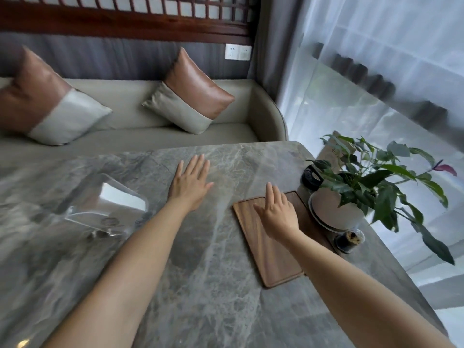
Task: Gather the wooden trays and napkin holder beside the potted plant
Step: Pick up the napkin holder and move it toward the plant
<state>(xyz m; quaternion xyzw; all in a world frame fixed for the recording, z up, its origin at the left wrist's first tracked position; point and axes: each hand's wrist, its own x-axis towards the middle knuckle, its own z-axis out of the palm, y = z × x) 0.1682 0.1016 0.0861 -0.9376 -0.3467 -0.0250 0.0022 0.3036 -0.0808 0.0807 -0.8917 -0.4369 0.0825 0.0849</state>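
The right hand (pixel 277 212) lies palm down on the lighter wooden tray (pixel 263 247), fingers loosely spread and pointing away from the person, the fingertips near the tray's far edge; it grips nothing, only rests flat on the wood. That tray stretches back from under the hand toward the person along the inner side of the right forearm. Just beyond the hand's outer edge a darker wooden tray (pixel 305 217) shows, partly covered by the lighter one, so the two overlap or are stacked; which exactly cannot be told. Further out on that same side, touching or nearly touching the dark tray, stands the potted plant (pixel 351 192) in its white pot, its leaves spreading well past the hand. A small dark cup (pixel 349 241) sits just beside the pot, outward of the right wrist, and a black round object (pixel 310 175) stands ahead of the right fingertips, against the pot. The left hand (pixel 189 183) is flat and open, fingers spread, on the bare marble table (pixel 200 285), well apart from the trays and holding nothing. Outward of the left forearm stands a clear acrylic holder (pixel 108 204), blurred, well apart from both hands.
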